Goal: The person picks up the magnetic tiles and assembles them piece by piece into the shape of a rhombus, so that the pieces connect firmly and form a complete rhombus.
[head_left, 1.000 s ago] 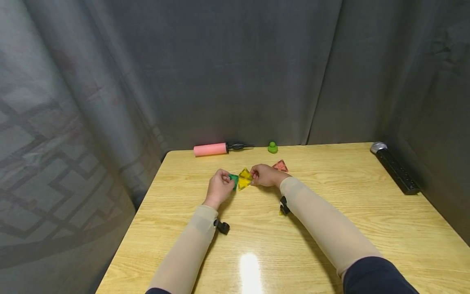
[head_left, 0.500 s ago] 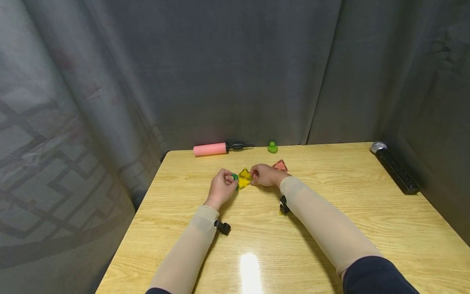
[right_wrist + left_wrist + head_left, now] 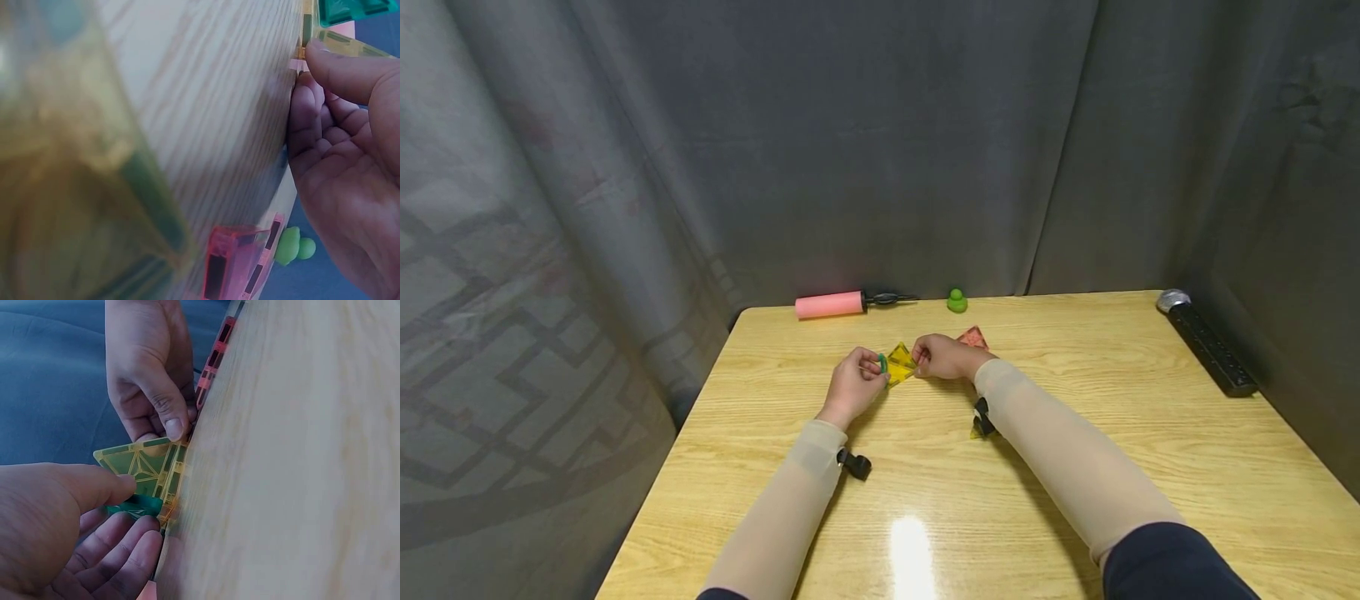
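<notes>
At the middle of the table, my left hand pinches a green translucent magnetic tile between thumb and fingers. The green tile is seen nearly edge-on in the head view, against the left side of two yellow triangular magnetic tiles. One yellow tile is raised at a slant in the left wrist view; the other lies low at the tabletop. On their right side my right hand pinches the yellow tiles' corner with thumb and curled fingers. Which of the two it grips is hard to tell.
Pink-red tiles lie just behind my right hand. Another yellow tile is near my right wrist. A pink hand pump and a small green toy line the back edge; a black microphone lies far right.
My left hand has shifted slightly right and turned the green tile from face-up to nearly edge-on beside the yellow tiles. The right hand has stayed almost still.
</notes>
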Demonstrator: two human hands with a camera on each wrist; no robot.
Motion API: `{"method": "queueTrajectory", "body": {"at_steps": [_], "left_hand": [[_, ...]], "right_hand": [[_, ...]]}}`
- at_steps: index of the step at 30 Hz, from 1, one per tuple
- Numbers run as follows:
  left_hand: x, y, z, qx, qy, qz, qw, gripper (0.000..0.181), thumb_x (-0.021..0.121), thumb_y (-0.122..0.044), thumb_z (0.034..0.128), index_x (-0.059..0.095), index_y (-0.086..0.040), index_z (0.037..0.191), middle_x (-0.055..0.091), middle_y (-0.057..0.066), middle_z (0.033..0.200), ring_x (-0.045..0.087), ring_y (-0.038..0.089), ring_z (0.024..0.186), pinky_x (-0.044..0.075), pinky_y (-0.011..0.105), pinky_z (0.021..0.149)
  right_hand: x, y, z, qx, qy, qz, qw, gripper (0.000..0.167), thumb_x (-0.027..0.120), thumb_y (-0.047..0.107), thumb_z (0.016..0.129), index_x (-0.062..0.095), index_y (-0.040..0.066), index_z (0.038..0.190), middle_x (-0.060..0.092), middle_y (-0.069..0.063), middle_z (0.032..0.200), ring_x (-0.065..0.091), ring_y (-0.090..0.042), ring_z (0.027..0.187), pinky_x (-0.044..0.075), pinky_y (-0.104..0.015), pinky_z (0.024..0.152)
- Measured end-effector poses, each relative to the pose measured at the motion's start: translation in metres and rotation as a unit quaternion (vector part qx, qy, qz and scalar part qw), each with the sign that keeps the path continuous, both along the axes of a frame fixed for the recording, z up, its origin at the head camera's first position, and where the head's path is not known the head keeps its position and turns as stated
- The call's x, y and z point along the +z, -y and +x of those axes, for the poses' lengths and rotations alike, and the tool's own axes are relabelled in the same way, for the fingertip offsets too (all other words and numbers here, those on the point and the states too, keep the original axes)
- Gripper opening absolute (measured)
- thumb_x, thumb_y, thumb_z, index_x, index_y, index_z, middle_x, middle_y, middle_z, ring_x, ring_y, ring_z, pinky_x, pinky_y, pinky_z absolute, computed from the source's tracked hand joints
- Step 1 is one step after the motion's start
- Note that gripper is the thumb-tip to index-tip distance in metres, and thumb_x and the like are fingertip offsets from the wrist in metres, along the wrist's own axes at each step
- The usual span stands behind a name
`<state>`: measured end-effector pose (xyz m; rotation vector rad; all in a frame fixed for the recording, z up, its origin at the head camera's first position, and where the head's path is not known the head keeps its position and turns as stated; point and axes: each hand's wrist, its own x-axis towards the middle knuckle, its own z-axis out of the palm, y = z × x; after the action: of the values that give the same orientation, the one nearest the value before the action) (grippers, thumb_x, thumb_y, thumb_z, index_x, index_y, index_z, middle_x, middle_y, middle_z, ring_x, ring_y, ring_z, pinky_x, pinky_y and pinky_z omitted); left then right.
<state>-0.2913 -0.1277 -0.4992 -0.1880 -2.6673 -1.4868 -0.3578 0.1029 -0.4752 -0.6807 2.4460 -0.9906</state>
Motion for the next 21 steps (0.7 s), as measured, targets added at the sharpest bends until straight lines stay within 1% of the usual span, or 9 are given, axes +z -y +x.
{"method": "queueTrajectory", "body": {"at_steps": [4,8,12,21], "left_hand": [[0.0006,-0.0005,0.0007,-0.001,0.0,0.001,1.0,0.029,0.082,-0.012,0.0922,0.065,-0.008,0.116,0.067,0.003,0.097,0.068,0.015,0.083,0.06,0.031,0.074],[0.0008,-0.0006,0.0011,-0.005,0.001,0.002,1.0,0.03,0.082,-0.011,0.092,0.065,-0.007,0.117,0.067,0.004,0.098,0.069,0.015,0.084,0.06,0.03,0.075],[0.0002,-0.0008,0.0007,-0.01,0.003,0.001,0.9999,0.031,0.082,-0.01,0.0921,0.066,-0.008,0.118,0.067,0.004,0.1,0.069,0.014,0.085,0.06,0.029,0.076],[-0.0006,-0.0017,0.0008,-0.018,0.002,0.0,0.9998,0.032,0.082,-0.009,0.092,0.067,-0.01,0.12,0.068,0.005,0.102,0.069,0.015,0.087,0.061,0.031,0.077]], "right_hand": [[0.0004,-0.0008,0.0002,0.005,0.003,-0.006,1.0,0.014,0.073,0.007,0.099,0.061,0.003,0.105,0.056,-0.004,0.088,0.051,-0.015,0.079,0.044,-0.029,0.076],[-0.0003,-0.0016,-0.0001,0.009,-0.002,-0.005,0.9999,0.013,0.072,0.006,0.1,0.06,0.003,0.105,0.055,-0.003,0.088,0.051,-0.015,0.079,0.044,-0.029,0.076],[-0.0004,-0.0017,0.001,0.01,-0.003,-0.006,0.9999,0.013,0.072,0.005,0.099,0.06,0.002,0.105,0.054,-0.003,0.087,0.05,-0.014,0.079,0.043,-0.029,0.076],[-0.001,-0.0015,0.0003,0.014,-0.004,-0.009,0.9998,0.012,0.071,0.002,0.099,0.061,0.002,0.106,0.055,-0.004,0.091,0.051,-0.015,0.082,0.044,-0.029,0.077]]}}
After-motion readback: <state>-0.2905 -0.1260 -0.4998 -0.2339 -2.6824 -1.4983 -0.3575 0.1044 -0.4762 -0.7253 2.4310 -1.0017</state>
